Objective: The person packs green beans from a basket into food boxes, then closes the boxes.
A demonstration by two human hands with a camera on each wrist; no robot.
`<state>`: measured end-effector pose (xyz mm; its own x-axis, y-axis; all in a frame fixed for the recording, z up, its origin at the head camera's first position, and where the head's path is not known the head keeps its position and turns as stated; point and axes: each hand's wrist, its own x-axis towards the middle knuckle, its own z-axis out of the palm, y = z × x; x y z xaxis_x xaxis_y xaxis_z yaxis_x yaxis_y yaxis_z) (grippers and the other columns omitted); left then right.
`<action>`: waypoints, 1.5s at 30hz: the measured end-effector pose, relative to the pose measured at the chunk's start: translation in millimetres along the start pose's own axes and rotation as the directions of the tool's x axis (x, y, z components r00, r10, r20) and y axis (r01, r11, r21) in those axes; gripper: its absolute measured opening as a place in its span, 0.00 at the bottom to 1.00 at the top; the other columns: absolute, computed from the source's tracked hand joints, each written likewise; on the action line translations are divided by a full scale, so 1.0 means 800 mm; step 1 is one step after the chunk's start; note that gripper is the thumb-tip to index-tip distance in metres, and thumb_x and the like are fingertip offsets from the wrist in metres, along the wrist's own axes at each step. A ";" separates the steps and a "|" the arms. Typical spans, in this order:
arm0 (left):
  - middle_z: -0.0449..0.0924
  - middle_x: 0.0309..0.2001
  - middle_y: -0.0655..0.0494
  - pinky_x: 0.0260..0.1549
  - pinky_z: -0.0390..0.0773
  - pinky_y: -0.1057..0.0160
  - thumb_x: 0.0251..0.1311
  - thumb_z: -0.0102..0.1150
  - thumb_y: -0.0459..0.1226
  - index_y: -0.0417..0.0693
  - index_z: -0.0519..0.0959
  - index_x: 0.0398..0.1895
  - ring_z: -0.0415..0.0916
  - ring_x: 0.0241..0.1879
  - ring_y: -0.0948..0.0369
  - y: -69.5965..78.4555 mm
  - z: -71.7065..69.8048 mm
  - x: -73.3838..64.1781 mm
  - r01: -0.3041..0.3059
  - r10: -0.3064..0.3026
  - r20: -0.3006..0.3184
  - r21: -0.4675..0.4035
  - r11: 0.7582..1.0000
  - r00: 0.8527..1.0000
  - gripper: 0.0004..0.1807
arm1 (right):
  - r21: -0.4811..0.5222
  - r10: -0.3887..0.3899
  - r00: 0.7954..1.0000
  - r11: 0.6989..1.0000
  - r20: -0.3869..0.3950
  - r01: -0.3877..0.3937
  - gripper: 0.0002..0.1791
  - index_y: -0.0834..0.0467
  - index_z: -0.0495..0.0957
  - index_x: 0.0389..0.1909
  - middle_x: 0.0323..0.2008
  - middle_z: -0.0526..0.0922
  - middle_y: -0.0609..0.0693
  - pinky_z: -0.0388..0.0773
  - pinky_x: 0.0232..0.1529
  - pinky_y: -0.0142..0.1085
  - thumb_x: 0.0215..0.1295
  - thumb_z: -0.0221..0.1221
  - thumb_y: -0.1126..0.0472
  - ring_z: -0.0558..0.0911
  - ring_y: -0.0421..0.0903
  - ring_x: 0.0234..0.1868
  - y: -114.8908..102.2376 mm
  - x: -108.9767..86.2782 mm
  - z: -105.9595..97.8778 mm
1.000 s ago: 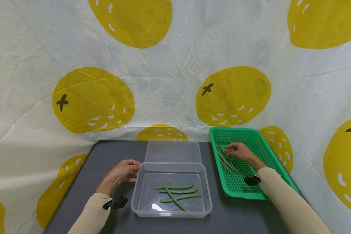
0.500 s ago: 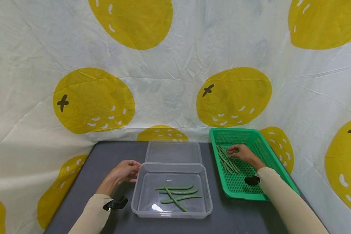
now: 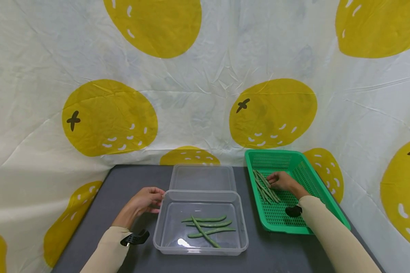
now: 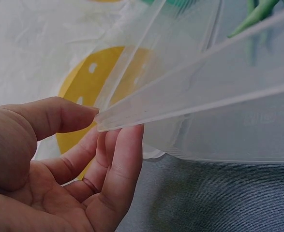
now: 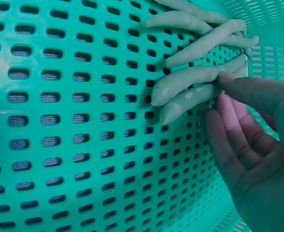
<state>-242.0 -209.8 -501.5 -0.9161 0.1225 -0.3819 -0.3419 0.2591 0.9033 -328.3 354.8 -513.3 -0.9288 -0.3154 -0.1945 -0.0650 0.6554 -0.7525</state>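
My left hand (image 3: 146, 200) pinches the rim at the far left corner of a clear plastic container (image 3: 158, 231). In the left wrist view, the thumb lies on top of that container's rim (image 4: 180, 113) and the fingers are under it. Several green beans (image 3: 210, 230) lie inside, one across the others. At the right, my right hand (image 3: 281, 181) reaches into a green perforated basket (image 3: 266, 220), beside a bunch of green beans (image 3: 261, 187). In the right wrist view, thumb and fingertips pinch the end of one green bean (image 5: 190, 100); the fingers partly hide it.
Behind the container lies a clear flat lid (image 3: 203, 177). Everything stands on a dark grey table (image 3: 130, 178). A white cloth with yellow fruit prints (image 3: 191, 113) hangs behind and along the sides.
My right hand has lowered slightly toward the beans in the basket, its fingers drawing closer to them. The left hand keeps its hold on the container's rim.
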 end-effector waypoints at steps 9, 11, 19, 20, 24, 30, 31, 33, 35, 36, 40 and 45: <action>0.83 0.41 0.41 0.31 0.86 0.54 0.67 0.58 0.32 0.31 0.77 0.53 0.80 0.32 0.56 -0.002 0.001 0.000 -0.010 0.010 -0.014 0.001 1.000 1.000 0.15 | 0.002 0.137 0.991 0.991 0.006 -0.137 0.20 0.75 0.73 0.60 0.50 0.81 0.68 0.84 0.47 0.49 0.72 0.59 0.67 0.83 0.61 0.50 -0.004 0.000 0.004; 0.83 0.41 0.41 0.31 0.86 0.54 0.67 0.59 0.32 0.31 0.77 0.52 0.81 0.32 0.56 -0.003 0.002 0.000 -0.012 0.012 -0.017 -0.001 1.000 1.000 0.15 | -0.001 0.140 0.990 0.990 0.006 -0.140 0.20 0.75 0.73 0.60 0.51 0.82 0.68 0.84 0.47 0.49 0.72 0.59 0.67 0.84 0.61 0.51 -0.004 0.000 0.004; 0.82 0.41 0.40 0.31 0.86 0.55 0.67 0.59 0.33 0.31 0.77 0.53 0.80 0.32 0.56 0.000 -0.001 0.000 -0.005 0.005 -0.006 -0.003 1.000 1.000 0.16 | 0.037 0.135 0.991 0.990 0.019 -0.135 0.19 0.73 0.73 0.61 0.52 0.80 0.66 0.84 0.47 0.48 0.75 0.55 0.66 0.82 0.58 0.51 0.002 -0.002 -0.001; 0.82 0.41 0.40 0.31 0.86 0.54 0.67 0.59 0.33 0.31 0.76 0.53 0.80 0.32 0.56 0.001 -0.001 0.000 -0.004 0.004 -0.004 0.000 1.000 1.000 0.16 | 0.042 0.128 0.991 0.991 0.023 -0.129 0.19 0.73 0.72 0.62 0.52 0.80 0.67 0.84 0.47 0.48 0.76 0.54 0.66 0.82 0.58 0.51 0.002 -0.003 -0.002; 0.82 0.42 0.39 0.31 0.86 0.54 0.67 0.59 0.33 0.31 0.76 0.53 0.81 0.32 0.56 0.002 -0.001 -0.001 0.001 -0.001 -0.004 -0.001 1.000 1.000 0.15 | 0.058 0.111 0.993 0.992 0.027 -0.113 0.20 0.74 0.72 0.62 0.50 0.80 0.67 0.84 0.47 0.50 0.76 0.54 0.66 0.83 0.58 0.50 -0.001 -0.007 -0.006; 0.82 0.43 0.38 0.32 0.86 0.54 0.67 0.58 0.33 0.31 0.76 0.53 0.81 0.33 0.56 0.005 -0.001 0.000 0.013 -0.013 -0.010 -0.001 1.000 1.000 0.16 | 0.091 0.092 0.996 0.992 0.013 -0.093 0.21 0.74 0.71 0.63 0.53 0.80 0.68 0.83 0.51 0.52 0.76 0.55 0.65 0.82 0.61 0.54 -0.007 -0.012 -0.013; 0.82 0.43 0.38 0.32 0.86 0.54 0.67 0.58 0.33 0.31 0.76 0.53 0.81 0.33 0.56 0.005 -0.002 0.000 0.012 -0.012 -0.011 0.002 1.000 1.000 0.16 | 0.103 0.098 0.995 0.990 0.005 -0.098 0.21 0.73 0.71 0.63 0.53 0.81 0.67 0.83 0.51 0.51 0.76 0.55 0.65 0.82 0.60 0.54 -0.008 -0.012 -0.014; 0.82 0.43 0.38 0.32 0.86 0.53 0.68 0.58 0.33 0.31 0.76 0.53 0.81 0.33 0.56 0.005 -0.002 0.000 0.011 -0.011 -0.013 0.006 1.000 1.000 0.16 | 0.121 0.100 0.995 0.988 -0.002 -0.099 0.22 0.73 0.71 0.64 0.53 0.81 0.67 0.83 0.51 0.50 0.75 0.56 0.65 0.82 0.60 0.54 -0.009 -0.011 -0.016; 0.82 0.43 0.39 0.32 0.86 0.53 0.68 0.58 0.33 0.31 0.77 0.53 0.81 0.33 0.56 0.004 -0.002 0.000 0.012 -0.011 -0.013 0.005 1.000 1.000 0.16 | 0.134 0.091 0.996 0.987 -0.002 -0.090 0.23 0.73 0.69 0.65 0.53 0.80 0.67 0.83 0.52 0.50 0.75 0.56 0.65 0.82 0.60 0.55 -0.012 -0.011 -0.017; 0.82 0.43 0.40 0.32 0.86 0.53 0.68 0.58 0.33 0.31 0.76 0.54 0.81 0.33 0.56 0.005 -0.002 -0.001 0.011 -0.011 -0.011 0.005 1.000 1.000 0.16 | 0.141 0.085 0.996 0.987 -0.002 -0.084 0.24 0.74 0.69 0.65 0.53 0.80 0.67 0.83 0.52 0.50 0.75 0.56 0.65 0.82 0.60 0.55 -0.013 -0.010 -0.018; 0.82 0.42 0.41 0.33 0.86 0.53 0.68 0.58 0.33 0.31 0.76 0.54 0.81 0.33 0.56 0.005 -0.002 -0.001 0.011 -0.011 -0.009 0.001 1.000 1.000 0.16 | 0.175 0.077 0.997 0.982 0.002 -0.076 0.25 0.74 0.69 0.65 0.53 0.78 0.67 0.82 0.53 0.52 0.74 0.58 0.64 0.81 0.62 0.56 -0.024 -0.011 -0.020; 0.82 0.42 0.40 0.33 0.86 0.53 0.68 0.58 0.32 0.30 0.76 0.53 0.81 0.33 0.56 0.006 -0.002 0.000 0.011 -0.011 -0.012 -0.005 1.000 1.000 0.15 | 0.204 0.044 0.999 0.978 0.008 -0.045 0.26 0.74 0.69 0.65 0.54 0.75 0.67 0.83 0.52 0.51 0.72 0.60 0.63 0.80 0.64 0.56 -0.035 -0.014 -0.024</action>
<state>-243.8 -210.0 -496.9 -0.9146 0.1077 -0.3897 -0.3532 0.2560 0.8998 -323.1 352.7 -478.0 -0.9277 -0.2917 -0.2328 0.0528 0.5149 -0.8556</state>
